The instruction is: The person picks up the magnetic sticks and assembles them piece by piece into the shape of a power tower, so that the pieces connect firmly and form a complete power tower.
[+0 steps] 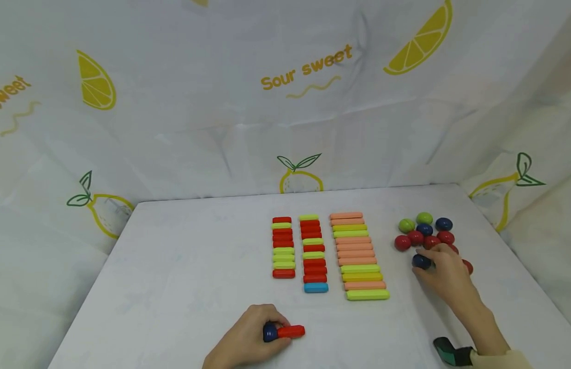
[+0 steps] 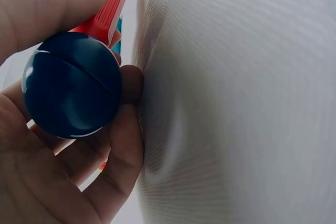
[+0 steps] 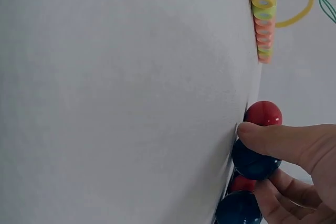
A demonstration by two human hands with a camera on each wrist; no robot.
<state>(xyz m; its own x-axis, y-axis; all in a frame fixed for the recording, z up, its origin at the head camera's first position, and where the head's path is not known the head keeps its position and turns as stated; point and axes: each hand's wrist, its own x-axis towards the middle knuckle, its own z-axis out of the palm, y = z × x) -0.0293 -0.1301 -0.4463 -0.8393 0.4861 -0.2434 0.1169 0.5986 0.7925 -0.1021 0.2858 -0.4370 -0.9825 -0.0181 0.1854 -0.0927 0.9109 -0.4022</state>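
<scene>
My left hand [image 1: 253,333] grips a short red rod [image 1: 291,331] and a dark blue ball [image 1: 269,332] at the rod's end, near the table's front. In the left wrist view this ball [image 2: 72,85] sits between thumb and fingers, with the ribbed red rod [image 2: 109,9] beyond it. At the right, my right hand [image 1: 447,274] pinches another dark blue ball [image 1: 421,262] beside a cluster of balls. The right wrist view shows that ball [image 3: 256,162] between thumb and fingertips, with a red ball [image 3: 264,113] and a blue ball [image 3: 239,209] close by.
Two columns of short rods, red and lime [image 1: 283,238] and mostly red [image 1: 315,263], lie mid-table; a blue rod [image 1: 316,287] ends the second. Right of them lie longer pink, yellow and lime rods [image 1: 357,247]. Green balls [image 1: 424,218] and red balls [image 1: 402,243] sit at the right.
</scene>
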